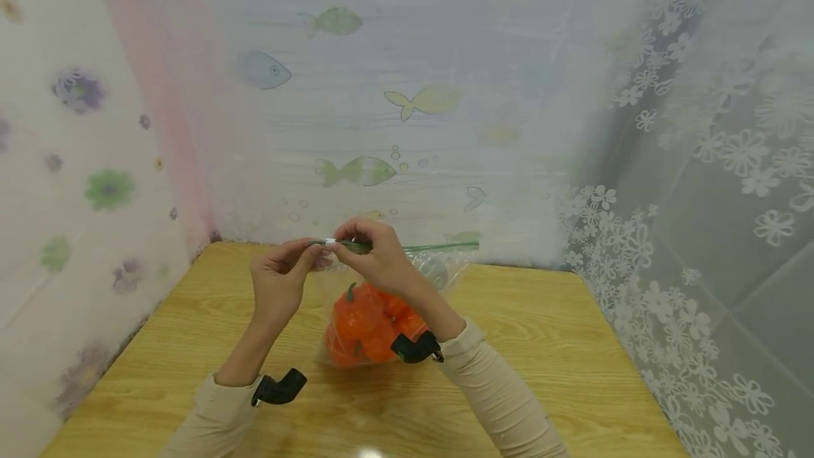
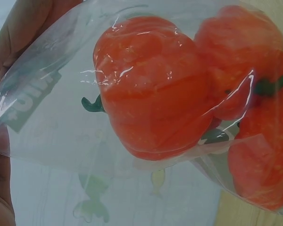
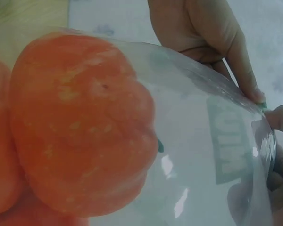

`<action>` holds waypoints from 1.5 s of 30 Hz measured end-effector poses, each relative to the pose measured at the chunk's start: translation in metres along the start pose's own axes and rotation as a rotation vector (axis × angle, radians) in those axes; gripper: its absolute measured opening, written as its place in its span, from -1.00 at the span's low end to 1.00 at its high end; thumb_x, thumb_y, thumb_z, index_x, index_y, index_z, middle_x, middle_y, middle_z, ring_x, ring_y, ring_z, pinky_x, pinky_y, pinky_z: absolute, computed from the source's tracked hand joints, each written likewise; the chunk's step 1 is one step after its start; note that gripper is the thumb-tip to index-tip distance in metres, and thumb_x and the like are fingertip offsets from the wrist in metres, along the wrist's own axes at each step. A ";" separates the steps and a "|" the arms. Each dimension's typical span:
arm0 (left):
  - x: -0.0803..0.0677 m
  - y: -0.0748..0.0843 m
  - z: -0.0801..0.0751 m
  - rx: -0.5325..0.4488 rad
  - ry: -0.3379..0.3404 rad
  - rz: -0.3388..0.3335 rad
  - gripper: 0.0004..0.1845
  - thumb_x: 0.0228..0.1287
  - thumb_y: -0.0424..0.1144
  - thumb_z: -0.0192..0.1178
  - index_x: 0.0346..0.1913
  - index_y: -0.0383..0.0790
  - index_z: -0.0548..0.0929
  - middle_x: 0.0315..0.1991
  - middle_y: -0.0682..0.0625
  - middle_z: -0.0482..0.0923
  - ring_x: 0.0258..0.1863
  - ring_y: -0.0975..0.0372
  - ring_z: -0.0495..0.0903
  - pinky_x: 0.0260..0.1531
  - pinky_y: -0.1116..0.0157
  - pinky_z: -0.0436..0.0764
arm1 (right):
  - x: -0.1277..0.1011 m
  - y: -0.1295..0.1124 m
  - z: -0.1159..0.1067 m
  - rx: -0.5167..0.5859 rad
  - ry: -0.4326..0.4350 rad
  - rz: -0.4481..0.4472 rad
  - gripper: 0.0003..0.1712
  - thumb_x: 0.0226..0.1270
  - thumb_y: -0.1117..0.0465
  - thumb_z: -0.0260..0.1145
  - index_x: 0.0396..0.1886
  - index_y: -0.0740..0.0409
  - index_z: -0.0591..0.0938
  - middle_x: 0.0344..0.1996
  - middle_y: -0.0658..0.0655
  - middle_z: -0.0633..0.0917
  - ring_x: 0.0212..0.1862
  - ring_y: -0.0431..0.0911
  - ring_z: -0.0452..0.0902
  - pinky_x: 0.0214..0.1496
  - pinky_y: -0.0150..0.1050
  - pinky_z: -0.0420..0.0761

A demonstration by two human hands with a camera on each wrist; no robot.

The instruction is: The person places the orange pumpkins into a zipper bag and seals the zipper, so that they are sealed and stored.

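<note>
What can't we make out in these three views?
- Pepper count: head view, the right hand and wrist cover part of the pile; wrist views cut it off at the edges.
- Bag label text: wrist views, creased and partly cut off.
- Slider: head view, too small; unclear which fingers touch it.
- Left hand fingertips: head view, hidden behind the bag's top strip.

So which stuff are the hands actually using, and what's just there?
In use:
left hand and right hand, pinching the zip strip
clear bag
orange peppers inside it

Just there:
wooden table
fish curtain
</note>
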State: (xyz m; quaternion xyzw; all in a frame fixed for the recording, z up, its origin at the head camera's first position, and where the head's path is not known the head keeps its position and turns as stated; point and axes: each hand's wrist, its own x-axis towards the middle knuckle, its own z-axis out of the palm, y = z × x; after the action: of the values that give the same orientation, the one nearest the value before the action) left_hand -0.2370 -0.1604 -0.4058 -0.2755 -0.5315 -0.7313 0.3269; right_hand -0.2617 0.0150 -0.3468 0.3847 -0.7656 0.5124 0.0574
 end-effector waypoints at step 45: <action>-0.003 0.003 -0.005 -0.079 0.000 -0.035 -0.84 0.33 -0.70 0.15 -0.14 -0.61 0.72 -0.33 0.00 0.80 -0.42 0.29 0.78 -0.30 0.37 0.76 | -0.023 0.008 -0.022 -0.068 0.119 -0.051 -0.96 0.40 0.33 0.37 -0.21 0.21 0.69 -0.34 0.13 0.70 -0.45 -0.19 0.47 -0.36 -0.43 0.55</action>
State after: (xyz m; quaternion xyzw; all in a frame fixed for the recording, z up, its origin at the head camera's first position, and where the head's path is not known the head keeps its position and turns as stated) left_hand -0.2331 -0.1655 -0.4082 -0.2789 -0.5071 -0.7573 0.3027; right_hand -0.2571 0.0465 -0.3536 0.3708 -0.7678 0.5064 0.1285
